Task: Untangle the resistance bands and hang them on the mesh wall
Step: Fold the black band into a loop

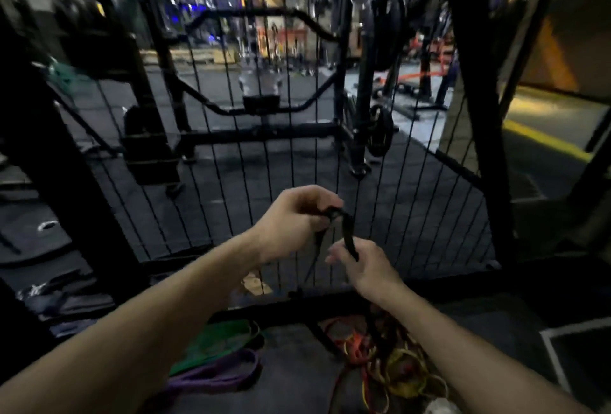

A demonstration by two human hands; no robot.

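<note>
A black resistance band (pixel 347 230) is held up in front of the black mesh wall (pixel 413 198). My left hand (pixel 292 220) grips its upper loop, fingers curled round it. My right hand (pixel 365 269) pinches the band a little lower, and the band's ends trail down toward the floor. On the floor below lies a tangle of red, orange and yellow bands (pixel 386 364). A green band (pixel 220 344) and a purple band (pixel 215 372) lie flat to the left of the tangle.
A thick black post (pixel 66 182) stands at the left and another black post (pixel 476 99) at the right of the mesh. Behind the mesh are a rack and weight plates (pixel 380 131). Green bands (pixel 62 74) hang at the upper left. Dark mats lie at the left.
</note>
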